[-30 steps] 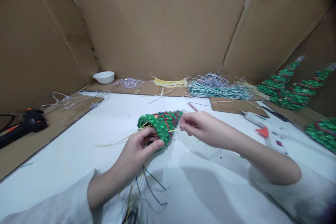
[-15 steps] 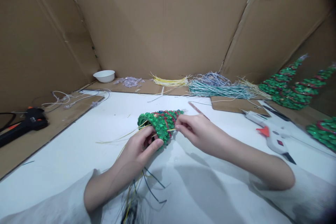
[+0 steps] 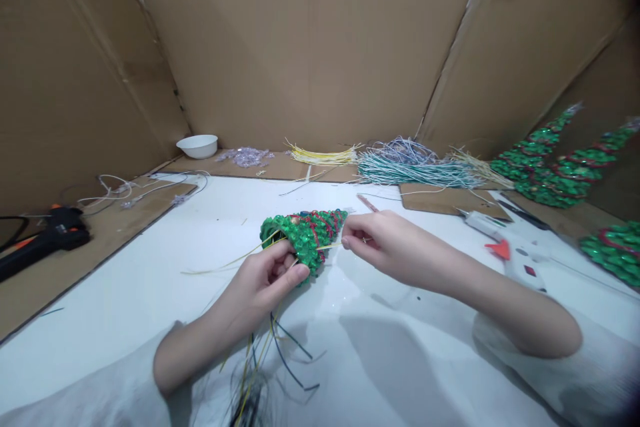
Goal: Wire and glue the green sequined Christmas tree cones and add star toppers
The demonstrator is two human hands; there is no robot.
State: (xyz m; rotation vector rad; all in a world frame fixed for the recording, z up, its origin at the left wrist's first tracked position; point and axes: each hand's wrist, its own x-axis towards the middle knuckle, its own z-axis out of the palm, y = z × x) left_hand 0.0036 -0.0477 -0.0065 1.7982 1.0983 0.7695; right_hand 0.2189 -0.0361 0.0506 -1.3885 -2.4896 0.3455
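A small green beaded tree (image 3: 313, 233) with red trim lies on its side on the white table, its hollow base facing left. My left hand (image 3: 275, 273) grips the rim of that base, its fingers inside the opening and the thumb outside. Yellow wires (image 3: 225, 267) stick out of the opening to the left. To the right of the tree, my right hand (image 3: 370, 240) pinches a thin yellow wire that comes out through the tree's side. Loose green and yellow wires (image 3: 287, 360) trail below my left hand.
Bundles of yellow wire (image 3: 323, 155) and green wire (image 3: 415, 170) lie at the back, near a white bowl (image 3: 197, 146) and clear beads (image 3: 247, 157). A white glue gun (image 3: 520, 260) and finished trees (image 3: 565, 180) are right; a black glue gun (image 3: 60, 230) is left.
My right hand has moved slightly right, away from the tree, and more of the yellow wire shows between them. My left hand has stayed at the tree's base.
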